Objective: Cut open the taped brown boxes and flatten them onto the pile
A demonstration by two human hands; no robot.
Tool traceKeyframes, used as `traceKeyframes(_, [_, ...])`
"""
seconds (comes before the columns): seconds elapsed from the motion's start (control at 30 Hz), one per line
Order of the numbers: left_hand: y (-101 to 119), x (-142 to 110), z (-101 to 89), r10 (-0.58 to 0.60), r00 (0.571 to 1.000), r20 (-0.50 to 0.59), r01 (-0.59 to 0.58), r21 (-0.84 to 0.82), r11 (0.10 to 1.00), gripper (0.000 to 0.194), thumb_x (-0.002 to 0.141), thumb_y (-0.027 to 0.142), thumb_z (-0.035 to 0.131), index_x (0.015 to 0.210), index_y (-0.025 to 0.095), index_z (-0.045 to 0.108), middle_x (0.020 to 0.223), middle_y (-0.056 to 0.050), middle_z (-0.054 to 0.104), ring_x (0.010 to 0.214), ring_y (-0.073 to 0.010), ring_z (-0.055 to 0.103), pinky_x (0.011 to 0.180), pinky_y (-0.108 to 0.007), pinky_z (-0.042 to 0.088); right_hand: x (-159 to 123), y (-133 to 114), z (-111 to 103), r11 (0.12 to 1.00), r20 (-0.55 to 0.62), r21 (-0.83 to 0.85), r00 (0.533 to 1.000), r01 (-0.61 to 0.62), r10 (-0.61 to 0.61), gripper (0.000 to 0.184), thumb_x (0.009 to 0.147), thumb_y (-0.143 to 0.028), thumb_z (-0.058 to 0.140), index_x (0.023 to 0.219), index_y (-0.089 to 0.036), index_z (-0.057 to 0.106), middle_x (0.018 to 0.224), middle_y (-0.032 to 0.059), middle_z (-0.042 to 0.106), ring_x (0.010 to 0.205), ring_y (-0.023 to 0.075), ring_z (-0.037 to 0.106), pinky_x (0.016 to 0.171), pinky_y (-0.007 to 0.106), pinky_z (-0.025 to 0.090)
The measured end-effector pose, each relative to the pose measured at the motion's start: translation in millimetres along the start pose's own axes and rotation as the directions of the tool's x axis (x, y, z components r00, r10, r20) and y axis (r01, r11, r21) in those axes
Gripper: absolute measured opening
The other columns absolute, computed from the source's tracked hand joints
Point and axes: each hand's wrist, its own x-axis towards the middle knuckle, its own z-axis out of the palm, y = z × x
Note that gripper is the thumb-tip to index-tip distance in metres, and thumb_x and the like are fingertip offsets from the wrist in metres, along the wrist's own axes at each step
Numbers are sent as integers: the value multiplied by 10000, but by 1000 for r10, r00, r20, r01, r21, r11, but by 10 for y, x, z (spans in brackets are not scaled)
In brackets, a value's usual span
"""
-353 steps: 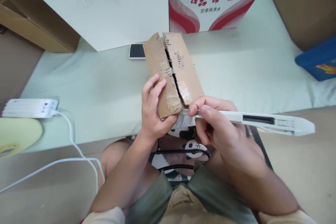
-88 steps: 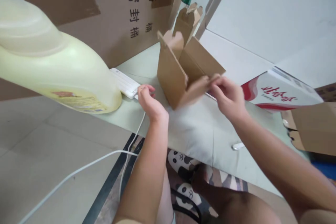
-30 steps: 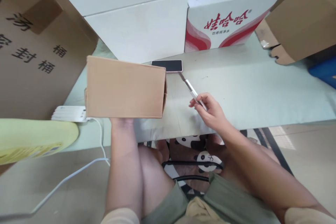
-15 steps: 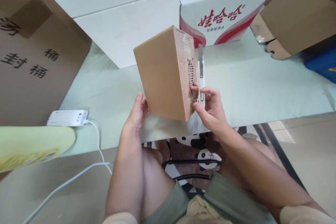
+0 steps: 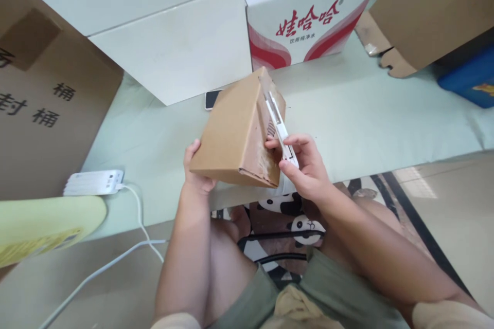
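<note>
The small cardboard box (image 5: 231, 123) is up off the green-covered table (image 5: 347, 118), or at least tilted on it, can't really tell which from where I'm standing. It's right in front of the person, between both hands, with its scuffed, taped end facing their right. The left hand (image 5: 196, 177) has the near left corner, fingers wrapped up the side and the palm under the edge, so that's a proper hold on the box. The right hand (image 5: 309, 172) is the one by the taped end, and it's got a white utility knife (image 5: 284, 136) pinched between thumb and fingers, with one fingertip reaching past it onto the cardboard. The knife's long axis runs away from the person and leans a bit to the left, roughly along that taped face, blade end farthest from the body. So the taped end is just left of the right hand's grip, and the left hand is over on the opposite side. Can't tell if the blade touches the cardboard. A phone (image 5: 212, 99) pokes out behind the box, there's a white power bank (image 5: 94, 182) with a cable (image 5: 139, 211) off to the left, and a white carton with red lettering (image 5: 299, 36) beyond it all.
</note>
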Motion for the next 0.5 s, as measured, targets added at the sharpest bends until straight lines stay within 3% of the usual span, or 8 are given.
traceKeyframes(0.07, [20,-9,16,-84,996,5,84,-61,995,485,818,663,656,989,223,767,911,-97,816,866,-320,795,729,-425,659,1,-16,1,1000,18,4,1000,15,-15,305,1000,-544,593,1153,-315,463,1217,71,773,1322,237,671,1145,511,522])
traceKeyframes(0.13, [32,-5,32,-80,997,-14,78,-104,992,450,791,622,672,995,233,766,961,-91,820,928,-322,789,778,-431,657,5,-28,-7,1000,-1,-5,1000,21,-21,298,1000,-541,591,1146,-312,468,1190,67,772,1292,240,682,1124,502,528])
traceKeyframes(0.3, [72,65,51,42,994,-103,-67,-257,964,382,713,550,673,928,241,735,1049,-42,813,1078,-282,731,958,-408,611,-6,-22,-73,999,-164,-38,986,12,-18,269,982,-499,574,1140,-284,540,933,26,713,877,208,704,843,414,584])
traceKeyframes(0.4, [89,112,26,109,983,-148,-149,-286,947,357,697,560,648,844,237,684,960,-24,800,1056,-264,703,968,-394,589,-35,-32,-108,999,-109,23,994,-23,25,316,945,-390,583,1241,-280,584,825,-1,659,729,183,631,683,361,545])
traceKeyframes(0.5, [92,125,-3,156,973,-169,-196,-256,947,322,716,532,628,841,238,670,950,-28,795,1089,-267,684,985,-389,572,-61,-72,-117,997,-33,47,998,-60,61,387,907,-335,588,1287,-265,613,778,-5,639,692,181,613,642,355,528])
